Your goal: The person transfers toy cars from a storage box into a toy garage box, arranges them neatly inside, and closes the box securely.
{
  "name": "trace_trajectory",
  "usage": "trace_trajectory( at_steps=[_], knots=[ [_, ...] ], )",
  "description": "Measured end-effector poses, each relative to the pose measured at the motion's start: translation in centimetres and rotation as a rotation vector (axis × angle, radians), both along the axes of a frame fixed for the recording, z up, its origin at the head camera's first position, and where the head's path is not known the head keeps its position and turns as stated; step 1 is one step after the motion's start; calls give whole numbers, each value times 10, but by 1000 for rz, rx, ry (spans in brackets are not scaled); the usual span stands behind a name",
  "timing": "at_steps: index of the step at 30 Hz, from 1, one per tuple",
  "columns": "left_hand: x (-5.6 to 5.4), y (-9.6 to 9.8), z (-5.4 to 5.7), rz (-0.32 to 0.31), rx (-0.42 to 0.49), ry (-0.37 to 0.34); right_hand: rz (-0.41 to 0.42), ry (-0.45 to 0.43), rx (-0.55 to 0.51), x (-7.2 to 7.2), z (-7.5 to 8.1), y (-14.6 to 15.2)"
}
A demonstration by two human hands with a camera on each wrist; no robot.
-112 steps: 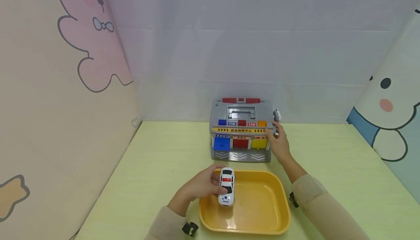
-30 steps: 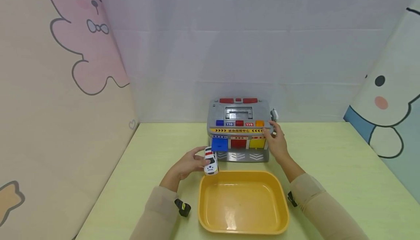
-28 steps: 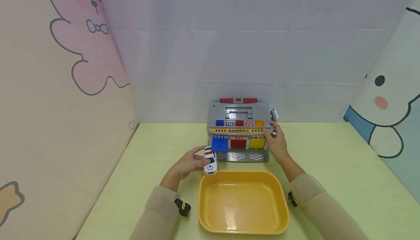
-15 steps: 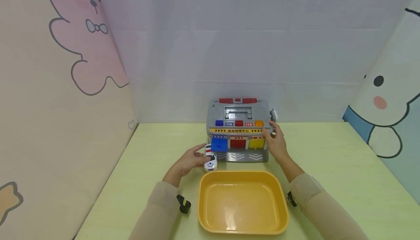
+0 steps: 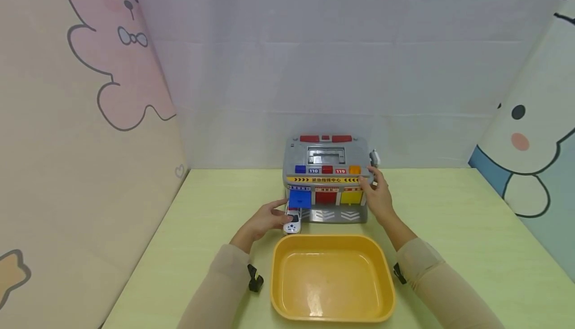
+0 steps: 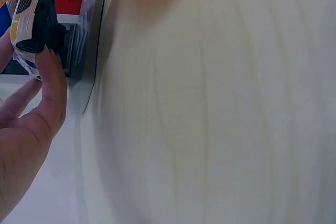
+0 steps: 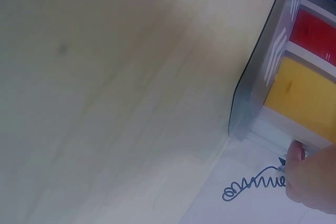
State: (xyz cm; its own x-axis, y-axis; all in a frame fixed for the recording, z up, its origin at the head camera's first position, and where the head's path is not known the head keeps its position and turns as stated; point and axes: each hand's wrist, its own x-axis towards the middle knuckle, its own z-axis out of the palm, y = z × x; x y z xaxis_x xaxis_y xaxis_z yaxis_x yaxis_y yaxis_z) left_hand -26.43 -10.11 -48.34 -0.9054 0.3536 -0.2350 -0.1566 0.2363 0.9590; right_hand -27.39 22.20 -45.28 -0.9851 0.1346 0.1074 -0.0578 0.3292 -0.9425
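My left hand [image 5: 265, 219] holds a white toy police car [image 5: 293, 225] between thumb and fingers. The car's rear end lies under the raised blue door [image 5: 300, 199] of a grey toy garage [image 5: 292, 157], at the garage's left bay. In the left wrist view the dark underside of the car [image 6: 44, 24] shows above the fingertips. At the garage's right front roof corner, my right hand [image 5: 379, 196] grips the edge. The red door [image 5: 326, 197] and yellow door [image 5: 351, 197] are down. Part of the right hand [image 7: 315, 179] is cut off in the right wrist view.
A yellow-orange tray [image 5: 332, 317] lies in front of the garage, close to both forearms. A small grey-and-white piece [image 5: 375, 158] hangs on the garage's right side, and a coiled cord [image 7: 254, 182] shows there. A pale curtain [image 5: 233, 94] stands behind the table.
My left hand has carried the police car from over the tray forward to the blue door, and its rear has passed under that door. The right hand keeps its place on the garage.
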Motion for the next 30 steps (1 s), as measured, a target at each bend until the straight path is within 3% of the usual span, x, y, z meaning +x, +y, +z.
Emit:
trace_trajectory(
  at_steps=[10, 21, 30],
  knots=[
    [1, 11, -6, 73, -45, -8, 2, 3, 0, 0, 0, 0],
    [1, 14, -7, 96, 19, -4, 11, -2, -4, 1, 3, 0],
    [-2, 15, -11, 143, -4, -16, 18, 5, -14, 3, 5, 0]
  ],
)
